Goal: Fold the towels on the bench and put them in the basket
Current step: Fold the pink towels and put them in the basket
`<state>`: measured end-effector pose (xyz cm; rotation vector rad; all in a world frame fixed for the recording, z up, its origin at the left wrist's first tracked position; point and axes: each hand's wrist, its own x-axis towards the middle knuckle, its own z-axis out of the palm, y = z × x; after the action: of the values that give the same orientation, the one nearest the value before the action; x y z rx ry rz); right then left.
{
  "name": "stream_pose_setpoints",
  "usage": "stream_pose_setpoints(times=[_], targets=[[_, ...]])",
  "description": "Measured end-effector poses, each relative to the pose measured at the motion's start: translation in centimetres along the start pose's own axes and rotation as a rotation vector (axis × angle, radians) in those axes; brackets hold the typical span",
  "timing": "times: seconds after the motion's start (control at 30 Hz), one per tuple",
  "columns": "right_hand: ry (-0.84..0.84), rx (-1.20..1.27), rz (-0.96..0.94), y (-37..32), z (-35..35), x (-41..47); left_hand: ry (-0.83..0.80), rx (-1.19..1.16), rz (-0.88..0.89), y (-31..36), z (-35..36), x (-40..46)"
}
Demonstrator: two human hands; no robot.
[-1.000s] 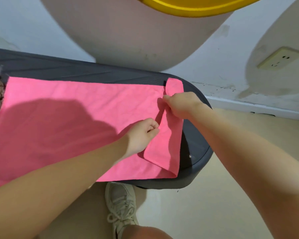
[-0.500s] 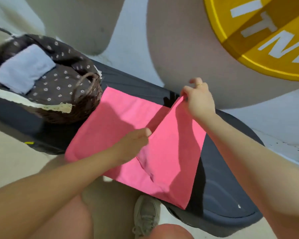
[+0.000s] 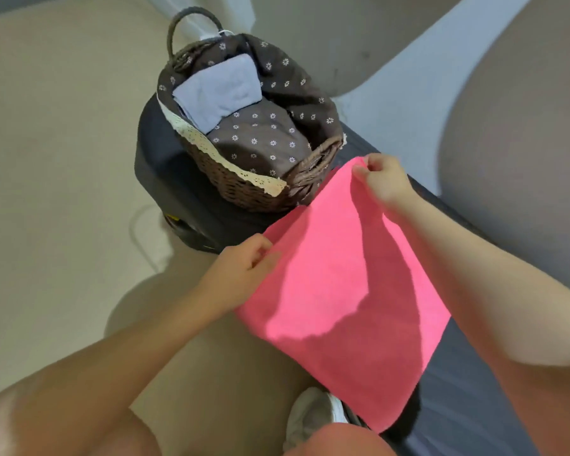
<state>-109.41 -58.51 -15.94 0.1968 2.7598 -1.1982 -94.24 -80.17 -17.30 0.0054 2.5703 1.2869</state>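
A pink towel (image 3: 339, 291), folded in half, lies on the dark bench (image 3: 468, 399). My right hand (image 3: 384, 179) pinches its far corner close to the basket. My left hand (image 3: 244, 268) pinches the near corner on the bench's front edge. The brown wicker basket (image 3: 241, 189) with a flowered lining stands on the bench's left end. A folded pale blue towel (image 3: 221, 90) lies inside it.
A beige floor spreads to the left. A white shoe (image 3: 310, 416) and a knee show at the bottom, under the bench edge. A pale wall runs behind the bench.
Both hands carried the towel's right edge leftwards over the rest, so it now lies doubled. The view swung left and the basket came fully into sight.
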Motion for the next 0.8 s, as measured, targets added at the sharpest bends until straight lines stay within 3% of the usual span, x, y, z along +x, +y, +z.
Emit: stream_pose_setpoints(times=[0.17,0.33,0.6,0.7,0.8], targets=[[0.035,-0.281,-0.029,0.0,2.1,0.7,0.076,0.143,-0.077,-1.6,0.1,0.8],[0.035,-0.299,0.008,0.7,3.1,1.6,0.15,0.297,-0.081,-2.8,-0.2,1.4],[0.119,-0.31,0.085,1.2,4.3,2.3,0.136,0.557,-0.043,-3.2,-0.3,1.8],[0.173,-0.286,0.092,1.4,3.8,1.6,0.219,0.676,0.196,-2.2,-0.7,2.1],[0.222,-0.247,0.078,3.6,1.7,-0.6,0.153,0.696,0.435,-0.2,0.6,2.7]])
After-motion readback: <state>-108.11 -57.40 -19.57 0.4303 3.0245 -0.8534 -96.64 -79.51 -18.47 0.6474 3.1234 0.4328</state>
